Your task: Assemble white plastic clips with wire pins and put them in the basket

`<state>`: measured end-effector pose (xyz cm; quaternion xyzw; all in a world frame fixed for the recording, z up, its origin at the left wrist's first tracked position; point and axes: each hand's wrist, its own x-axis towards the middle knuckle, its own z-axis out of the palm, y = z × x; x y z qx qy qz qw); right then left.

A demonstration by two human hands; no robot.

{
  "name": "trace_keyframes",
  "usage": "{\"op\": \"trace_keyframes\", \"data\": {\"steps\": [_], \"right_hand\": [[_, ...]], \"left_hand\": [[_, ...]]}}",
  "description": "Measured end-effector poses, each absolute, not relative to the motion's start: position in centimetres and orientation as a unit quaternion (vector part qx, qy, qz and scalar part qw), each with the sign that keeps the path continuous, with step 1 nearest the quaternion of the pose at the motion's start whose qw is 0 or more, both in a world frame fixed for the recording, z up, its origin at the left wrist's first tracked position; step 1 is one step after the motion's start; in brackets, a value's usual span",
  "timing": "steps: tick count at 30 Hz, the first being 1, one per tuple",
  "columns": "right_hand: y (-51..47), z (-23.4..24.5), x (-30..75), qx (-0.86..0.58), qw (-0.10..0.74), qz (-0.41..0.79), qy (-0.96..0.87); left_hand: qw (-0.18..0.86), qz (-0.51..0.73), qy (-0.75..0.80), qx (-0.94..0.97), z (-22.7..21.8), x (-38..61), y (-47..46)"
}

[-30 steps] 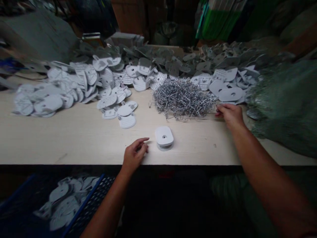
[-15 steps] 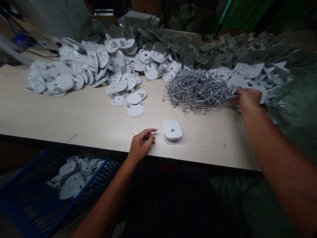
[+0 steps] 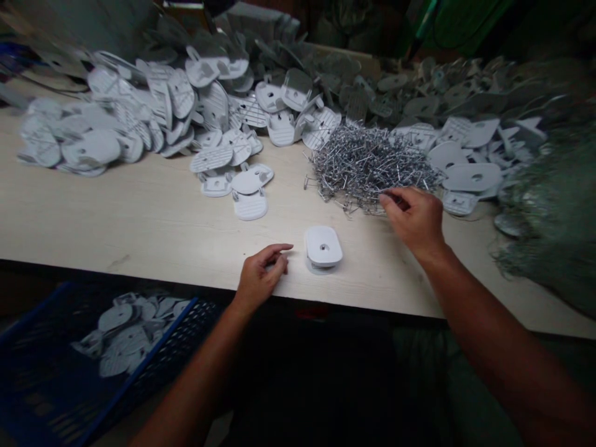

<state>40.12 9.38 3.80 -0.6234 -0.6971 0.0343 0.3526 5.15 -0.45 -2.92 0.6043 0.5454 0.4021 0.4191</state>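
At the counter (image 3: 139, 223), we're into the pins (image 3: 367, 164).
Our right hand (image 3: 412, 217) has its grip pinching a few; left hand (image 3: 258, 276) rests, grip loose and empty, near the cap (image 3: 323, 246).

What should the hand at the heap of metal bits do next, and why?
Probably pinch one pin free and carry it to the white oval part: the right hand has its fingertips at the near edge of the metal pin pile, and the left hand rests beside that part, whose centre hole faces up.
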Motion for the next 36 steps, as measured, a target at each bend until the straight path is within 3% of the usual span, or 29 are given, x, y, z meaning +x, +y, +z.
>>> {"op": "trace_keyframes", "data": {"steps": [7, 12, 14, 26, 36], "right_hand": [[14.4, 3.6, 36.8, -0.694, 0.269, 0.083, -0.663], [14.9, 4.4, 39.8, -0.713, 0.48, 0.196, -0.472], [14.6, 5.0, 41.5, -0.72, 0.516, 0.218, -0.41], [12.3, 4.5, 43.5, -0.674, 0.542, 0.364, -0.346], [12.6, 3.3, 42.8, -0.638, 0.572, 0.362, -0.367]], "left_hand": [[0.427, 0.418, 0.538, 0.595, -3.1, 5.1, -0.4], [0.442, 0.427, 0.53, 0.585, -3.1, 5.1, -0.5], [0.443, 0.429, 0.529, 0.583, -3.0, 5.1, -0.5], [0.445, 0.428, 0.53, 0.58, -3.0, 4.9, -0.5], [0.435, 0.409, 0.547, 0.587, -2.6, 5.0, -0.4]]}}
